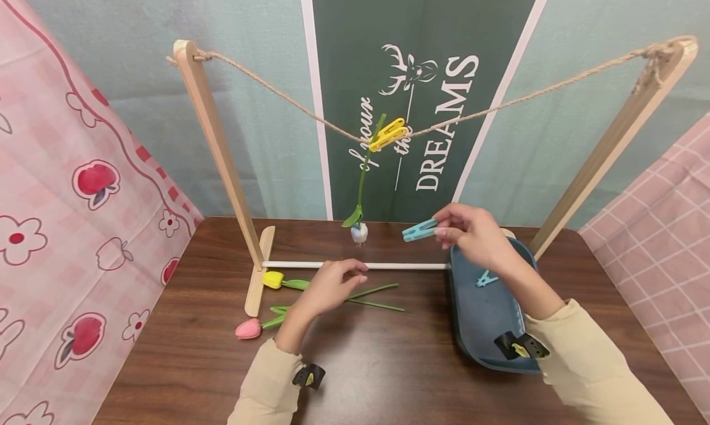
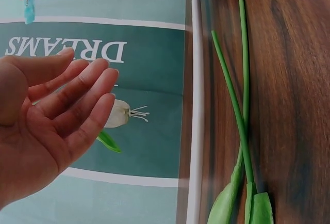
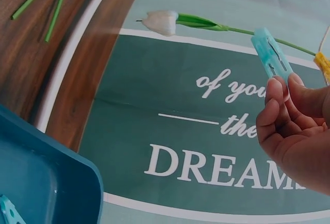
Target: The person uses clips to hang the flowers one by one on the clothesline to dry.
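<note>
My right hand [image 1: 471,234] pinches a light blue clothespin [image 1: 420,230] between thumb and fingers, held up above the bin's far end. The left hand [image 1: 334,284] holds nothing; its fingers are loosely bent, over the flower stems in the head view. A white tulip [image 1: 359,233] hangs head down from a sagging twine rope [image 1: 283,95], its stem clipped by a yellow clothespin [image 1: 388,134]. On the table lie a yellow tulip [image 1: 273,280] and a pink tulip [image 1: 248,329], their green stems [image 2: 244,69] crossing.
A dark blue bin [image 1: 463,326] on the right contains another light blue clothespin [image 1: 486,279]. Two wooden posts [image 1: 222,160] carry the rope, and a white rod [image 1: 407,266] runs low between them. Behind hangs a green curtain [image 1: 355,18] with lettering; the table [image 1: 388,376] is brown wood.
</note>
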Action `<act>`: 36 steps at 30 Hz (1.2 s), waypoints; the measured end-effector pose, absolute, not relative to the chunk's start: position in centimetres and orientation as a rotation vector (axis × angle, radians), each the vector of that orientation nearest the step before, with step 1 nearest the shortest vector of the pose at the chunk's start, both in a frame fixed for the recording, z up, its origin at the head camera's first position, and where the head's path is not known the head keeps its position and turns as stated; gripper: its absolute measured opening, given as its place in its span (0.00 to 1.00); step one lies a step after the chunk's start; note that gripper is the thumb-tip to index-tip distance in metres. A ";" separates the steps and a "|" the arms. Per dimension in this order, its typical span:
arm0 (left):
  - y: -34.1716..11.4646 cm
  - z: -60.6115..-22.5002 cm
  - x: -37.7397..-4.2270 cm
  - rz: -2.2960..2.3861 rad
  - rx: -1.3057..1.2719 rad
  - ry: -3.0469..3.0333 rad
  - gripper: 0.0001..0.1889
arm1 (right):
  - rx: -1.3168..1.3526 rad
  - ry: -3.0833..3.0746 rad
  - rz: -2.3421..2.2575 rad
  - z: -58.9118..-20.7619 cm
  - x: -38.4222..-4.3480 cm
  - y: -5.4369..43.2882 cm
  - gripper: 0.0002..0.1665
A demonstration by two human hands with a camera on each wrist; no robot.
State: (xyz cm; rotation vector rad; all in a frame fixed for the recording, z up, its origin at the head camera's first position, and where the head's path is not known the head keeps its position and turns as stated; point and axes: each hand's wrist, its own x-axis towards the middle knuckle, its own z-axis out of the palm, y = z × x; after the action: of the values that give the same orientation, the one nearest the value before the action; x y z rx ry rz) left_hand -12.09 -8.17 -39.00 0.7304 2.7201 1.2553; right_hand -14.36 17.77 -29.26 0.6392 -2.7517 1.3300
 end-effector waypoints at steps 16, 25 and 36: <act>-8.9 -39.6 -11.9 1.202 0.675 2.751 0.08 | 0.615 -2.733 1.308 -27.4 -14.7 17.8 0.06; -9.7 -40.0 -11.9 1.172 0.632 2.788 0.07 | 0.625 -2.747 1.277 -27.0 -14.8 17.9 0.06; -10.7 -41.3 -12.2 1.080 0.501 2.768 0.08 | 0.627 -2.762 1.256 -27.7 -14.7 17.9 0.04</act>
State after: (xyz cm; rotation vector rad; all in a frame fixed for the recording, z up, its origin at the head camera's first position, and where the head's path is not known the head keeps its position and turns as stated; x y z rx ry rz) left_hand -12.20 -10.69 -41.31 0.5007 2.7683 1.0804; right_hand -14.72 17.94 -27.68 0.6270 -2.7624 1.2564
